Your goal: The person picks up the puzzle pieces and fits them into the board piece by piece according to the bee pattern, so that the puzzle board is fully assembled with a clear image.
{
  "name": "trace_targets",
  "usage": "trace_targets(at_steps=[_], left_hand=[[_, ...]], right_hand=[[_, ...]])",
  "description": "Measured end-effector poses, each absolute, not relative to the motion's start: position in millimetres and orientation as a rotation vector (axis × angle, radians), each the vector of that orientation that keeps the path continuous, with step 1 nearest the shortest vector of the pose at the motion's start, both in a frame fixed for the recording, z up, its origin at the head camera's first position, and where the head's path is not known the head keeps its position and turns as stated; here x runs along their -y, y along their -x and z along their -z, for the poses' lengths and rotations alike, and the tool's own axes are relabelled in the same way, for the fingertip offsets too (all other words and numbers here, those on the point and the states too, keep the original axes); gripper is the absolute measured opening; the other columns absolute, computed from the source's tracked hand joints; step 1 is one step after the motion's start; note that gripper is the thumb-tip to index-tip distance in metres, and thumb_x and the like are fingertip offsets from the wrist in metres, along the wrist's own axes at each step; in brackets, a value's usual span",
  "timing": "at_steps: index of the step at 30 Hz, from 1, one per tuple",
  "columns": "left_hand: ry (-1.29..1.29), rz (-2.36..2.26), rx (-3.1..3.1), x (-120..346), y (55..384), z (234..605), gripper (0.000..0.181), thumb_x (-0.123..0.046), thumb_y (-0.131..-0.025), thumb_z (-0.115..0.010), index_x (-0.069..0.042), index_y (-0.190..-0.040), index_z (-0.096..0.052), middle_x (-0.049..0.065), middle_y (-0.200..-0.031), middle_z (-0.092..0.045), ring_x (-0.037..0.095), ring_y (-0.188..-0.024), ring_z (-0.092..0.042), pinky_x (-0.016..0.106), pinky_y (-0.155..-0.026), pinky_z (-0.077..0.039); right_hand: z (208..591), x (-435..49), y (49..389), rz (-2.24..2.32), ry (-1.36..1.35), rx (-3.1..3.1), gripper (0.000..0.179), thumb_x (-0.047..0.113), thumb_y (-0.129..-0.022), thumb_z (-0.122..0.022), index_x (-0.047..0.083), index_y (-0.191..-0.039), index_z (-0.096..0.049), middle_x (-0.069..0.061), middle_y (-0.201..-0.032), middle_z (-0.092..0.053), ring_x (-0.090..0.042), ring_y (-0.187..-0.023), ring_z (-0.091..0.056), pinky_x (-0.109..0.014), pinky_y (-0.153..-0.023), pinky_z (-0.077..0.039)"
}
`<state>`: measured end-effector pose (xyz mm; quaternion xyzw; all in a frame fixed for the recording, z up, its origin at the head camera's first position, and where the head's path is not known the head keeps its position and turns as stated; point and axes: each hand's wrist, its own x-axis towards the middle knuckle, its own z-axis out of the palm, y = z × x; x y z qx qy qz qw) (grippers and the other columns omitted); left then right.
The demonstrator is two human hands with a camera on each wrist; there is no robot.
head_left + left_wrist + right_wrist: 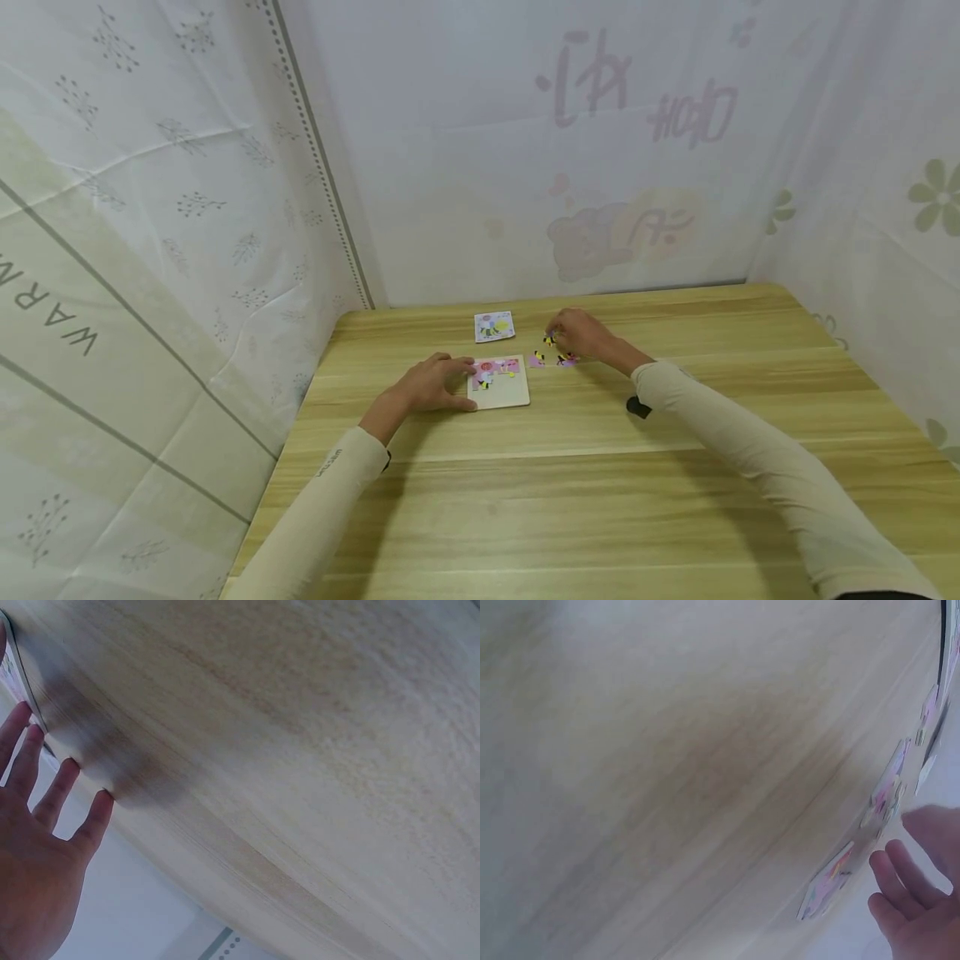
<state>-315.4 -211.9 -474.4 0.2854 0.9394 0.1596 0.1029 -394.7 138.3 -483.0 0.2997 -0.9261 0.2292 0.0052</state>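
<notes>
In the head view a square puzzle board [498, 396] lies on the table, its top part filled with pink and yellow-black pieces. My left hand [435, 383] rests at the board's left side, thumb by its lower corner and index finger at the upper left. Its fingers [49, 801] spread out fairly straight in the left wrist view. To the right of the board, my right hand [579, 332] has curled fingers and pinches a small yellow-and-black puzzle piece [550, 339] at its fingertips. Loose pink puzzle pieces [537, 360] lie just below it, also seen as flat pieces [826, 883] beside the fingers.
A square picture card [494, 327] showing a bee lies behind the board. The wooden table [480, 508] reaches back to a printed curtain [465, 167], with more curtain at both sides.
</notes>
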Motion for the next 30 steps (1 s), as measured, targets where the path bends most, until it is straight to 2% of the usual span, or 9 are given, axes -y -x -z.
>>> trace_targets(at_steps=[8, 15, 19, 30], left_hand=[[-0.836, -0.471, -2.772, 212, 316, 475, 0.073, -0.06, -0.085, -0.08, -0.02, -0.144, -0.062, -0.002, -0.16, -0.048, 0.037, -0.147, -0.038, 0.065, -0.114, -0.035], [-0.835, -0.472, -2.765, 211, 316, 475, 0.074, -0.06, -0.085, -0.08, -0.021, -0.144, -0.062, -0.003, -0.16, -0.047, 0.036, -0.148, -0.037, 0.063, -0.115, -0.034], [-0.839, -0.462, -2.768, 211, 316, 476, 0.074, -0.061, -0.085, -0.079, -0.021, -0.145, -0.062, -0.003, -0.16, -0.047, 0.036, -0.148, -0.037, 0.064, -0.114, -0.035], [-0.836, -0.45, -2.783, 212, 315, 477, 0.075, -0.062, -0.085, -0.079, -0.021, -0.146, -0.062, -0.002, -0.16, -0.047, 0.035, -0.146, -0.04, 0.064, -0.112, -0.037]], right_hand=[[480, -141, 394, -0.674, -1.006, 2.955, 0.028, 0.005, -0.099, -0.069, -0.002, -0.126, -0.071, -0.016, -0.118, -0.072, -0.031, -0.105, -0.065, -0.049, -0.09, -0.056], [485, -140, 398, -0.637, -1.094, 2.922, 0.024, 0.006, -0.1, -0.07, 0.004, -0.123, -0.075, -0.011, -0.113, -0.074, -0.023, -0.093, -0.064, -0.043, -0.081, -0.055], [488, -141, 398, -0.622, -1.171, 2.869, 0.021, 0.007, -0.099, -0.071, 0.005, -0.119, -0.077, -0.009, -0.111, -0.076, -0.025, -0.1, -0.066, -0.044, -0.086, -0.056], [481, -137, 388, -0.548, -1.263, 2.767, 0.02, 0.007, -0.099, -0.07, 0.002, -0.117, -0.077, -0.015, -0.116, -0.074, -0.035, -0.112, -0.064, -0.051, -0.092, -0.055]])
